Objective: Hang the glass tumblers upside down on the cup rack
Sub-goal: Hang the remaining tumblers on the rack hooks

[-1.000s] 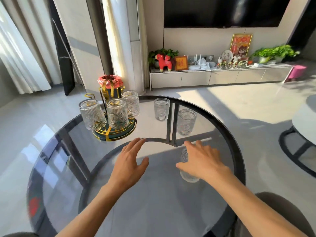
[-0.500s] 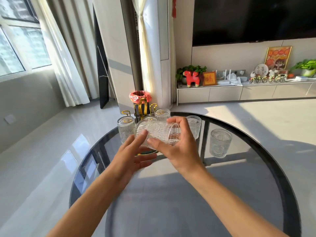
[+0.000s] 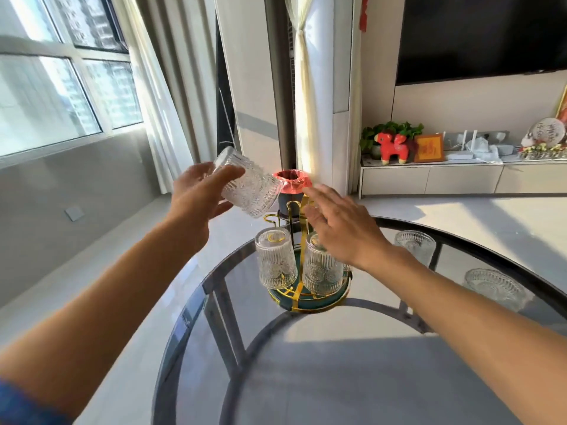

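Left hand (image 3: 196, 191): up in the air, fingers wrapped round a ribbed glass tumbler (image 3: 248, 184), tipped over with the base pointing up-left and the mouth down-right.
Held tumbler: above and left of the cup rack (image 3: 302, 273), not on a hook.
Rack: sits below and between both hands on the round glass table (image 3: 337, 378); two upside-down tumblers on it, one (image 3: 276, 261) under the left hand, one (image 3: 322, 268) just under the right hand.
Right hand (image 3: 343, 225): flat, fingers spread, empty, hovering over the rack's gold top.
Right of the right hand: two upright tumblers (image 3: 415, 246) (image 3: 494, 288) on the table.
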`<action>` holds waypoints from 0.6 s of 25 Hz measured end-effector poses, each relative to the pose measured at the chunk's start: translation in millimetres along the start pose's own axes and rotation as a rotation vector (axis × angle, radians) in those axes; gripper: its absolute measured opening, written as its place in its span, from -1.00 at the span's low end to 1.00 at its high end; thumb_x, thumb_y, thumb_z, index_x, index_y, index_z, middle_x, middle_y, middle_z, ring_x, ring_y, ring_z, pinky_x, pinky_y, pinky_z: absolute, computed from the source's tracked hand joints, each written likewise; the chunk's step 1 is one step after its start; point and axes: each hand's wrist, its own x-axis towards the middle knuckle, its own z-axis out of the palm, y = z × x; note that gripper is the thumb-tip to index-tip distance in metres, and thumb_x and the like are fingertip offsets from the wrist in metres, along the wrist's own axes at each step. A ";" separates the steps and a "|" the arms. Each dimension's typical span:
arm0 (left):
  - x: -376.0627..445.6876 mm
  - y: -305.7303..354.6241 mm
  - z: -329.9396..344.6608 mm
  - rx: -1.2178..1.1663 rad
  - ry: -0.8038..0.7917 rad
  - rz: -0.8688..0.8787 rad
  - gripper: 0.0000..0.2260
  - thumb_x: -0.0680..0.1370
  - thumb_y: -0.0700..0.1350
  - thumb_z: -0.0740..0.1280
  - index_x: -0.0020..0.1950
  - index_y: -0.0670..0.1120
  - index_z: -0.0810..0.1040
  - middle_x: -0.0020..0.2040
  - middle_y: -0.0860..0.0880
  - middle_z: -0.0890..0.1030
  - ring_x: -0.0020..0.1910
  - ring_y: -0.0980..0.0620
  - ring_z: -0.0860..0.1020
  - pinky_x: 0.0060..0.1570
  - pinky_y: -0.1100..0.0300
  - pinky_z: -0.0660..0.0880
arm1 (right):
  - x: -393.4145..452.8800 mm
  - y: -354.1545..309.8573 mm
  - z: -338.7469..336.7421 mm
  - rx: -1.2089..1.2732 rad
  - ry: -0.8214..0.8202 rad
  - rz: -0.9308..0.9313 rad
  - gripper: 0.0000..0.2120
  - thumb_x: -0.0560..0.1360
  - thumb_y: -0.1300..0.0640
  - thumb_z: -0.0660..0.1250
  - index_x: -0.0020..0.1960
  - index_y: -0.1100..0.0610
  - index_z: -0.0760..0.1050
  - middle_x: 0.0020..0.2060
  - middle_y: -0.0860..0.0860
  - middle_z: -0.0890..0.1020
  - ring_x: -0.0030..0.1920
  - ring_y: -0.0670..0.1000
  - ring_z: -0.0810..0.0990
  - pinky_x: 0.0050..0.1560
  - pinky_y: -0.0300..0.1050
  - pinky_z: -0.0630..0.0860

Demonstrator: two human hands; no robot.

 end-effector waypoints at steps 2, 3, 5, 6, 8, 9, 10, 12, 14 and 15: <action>29.5 -3.3 14.1 0.169 0.020 0.059 -0.48 0.30 -0.13 0.58 0.21 -0.12 0.51 0.05 -0.11 0.63 -0.05 -0.05 0.64 -0.09 0.09 0.63 | 22.1 12.7 13.0 -0.072 -0.104 0.005 -0.48 0.63 -0.19 -0.14 0.54 -0.05 0.08 0.57 -0.05 0.11 0.47 0.18 0.24 0.37 0.18 0.21; 40.9 -8.3 21.9 0.252 0.017 0.071 -0.46 0.28 -0.13 0.59 0.20 -0.11 0.50 0.05 -0.11 0.61 -0.03 -0.06 0.63 -0.05 0.05 0.63 | 27.2 17.7 18.0 -0.054 -0.115 0.016 -0.48 0.63 -0.20 -0.15 0.54 -0.05 0.09 0.57 -0.06 0.10 0.48 0.17 0.23 0.39 0.17 0.20; 58.7 -22.1 34.5 0.412 0.004 0.056 -0.41 0.24 -0.10 0.61 0.22 -0.12 0.50 0.05 -0.10 0.59 0.00 -0.07 0.60 0.02 -0.01 0.61 | 28.5 21.7 26.1 -0.035 -0.066 0.019 -0.47 0.63 -0.20 -0.13 0.52 -0.03 0.16 0.56 -0.07 0.16 0.45 0.17 0.28 0.37 0.16 0.22; 67.6 -31.3 39.8 0.477 -0.006 0.032 -0.39 0.23 -0.09 0.62 0.21 -0.14 0.49 0.04 -0.11 0.57 -0.01 -0.07 0.58 0.01 -0.01 0.61 | 29.0 22.2 27.5 -0.053 -0.025 0.005 -0.47 0.62 -0.20 -0.12 0.50 -0.02 0.21 0.54 -0.06 0.21 0.42 0.18 0.32 0.33 0.16 0.25; 80.1 -49.7 50.5 0.587 -0.024 -0.029 -0.43 0.21 -0.08 0.62 0.14 -0.16 0.51 -0.04 -0.11 0.56 -0.10 -0.04 0.54 -0.15 0.07 0.60 | 31.7 21.4 24.8 -0.098 -0.002 -0.023 -0.46 0.61 -0.22 -0.10 0.46 0.01 0.28 0.51 -0.04 0.29 0.37 0.19 0.38 0.27 0.17 0.29; 83.6 -57.7 55.3 0.633 -0.042 -0.055 -0.48 0.21 -0.08 0.61 0.08 -0.16 0.53 -0.09 -0.11 0.55 -0.15 -0.02 0.52 -0.24 0.11 0.56 | 32.9 20.5 22.3 -0.104 -0.011 -0.022 -0.45 0.61 -0.22 -0.10 0.46 0.02 0.29 0.51 -0.03 0.31 0.36 0.19 0.38 0.28 0.18 0.30; 86.0 -64.9 59.0 0.673 -0.057 -0.080 -0.54 0.20 -0.08 0.61 0.00 -0.15 0.54 -0.13 -0.11 0.55 -0.20 -0.02 0.50 -0.28 0.12 0.52 | 33.0 20.0 20.9 -0.103 -0.017 -0.019 -0.45 0.61 -0.21 -0.10 0.47 0.02 0.28 0.51 -0.02 0.31 0.37 0.18 0.38 0.29 0.18 0.30; 88.0 -75.4 63.7 0.741 -0.081 -0.142 -0.63 0.21 -0.08 0.60 -0.12 -0.13 0.53 -0.17 -0.12 0.55 -0.24 -0.02 0.49 -0.25 0.09 0.54 | 30.7 20.3 20.0 -0.102 -0.017 -0.031 -0.47 0.61 -0.19 -0.08 0.47 0.01 0.27 0.51 -0.03 0.30 0.37 0.17 0.37 0.30 0.18 0.29; 89.9 -82.5 66.2 0.814 -0.156 -0.220 -0.62 0.22 -0.10 0.59 -0.08 -0.17 0.55 -0.12 -0.16 0.58 -0.20 -0.05 0.53 -0.26 0.09 0.54 | 28.2 23.2 20.3 -0.131 -0.014 -0.057 -0.49 0.61 -0.15 -0.06 0.48 0.01 0.26 0.52 -0.04 0.28 0.36 0.17 0.38 0.29 0.17 0.27; 90.6 -84.6 67.3 0.841 -0.191 -0.256 -0.60 0.23 -0.11 0.59 -0.04 -0.21 0.56 -0.08 -0.18 0.59 -0.18 -0.07 0.55 -0.29 0.12 0.52 | 28.4 24.9 20.0 -0.147 -0.021 -0.065 -0.50 0.61 -0.14 -0.05 0.48 0.01 0.25 0.52 -0.05 0.28 0.36 0.17 0.38 0.28 0.17 0.26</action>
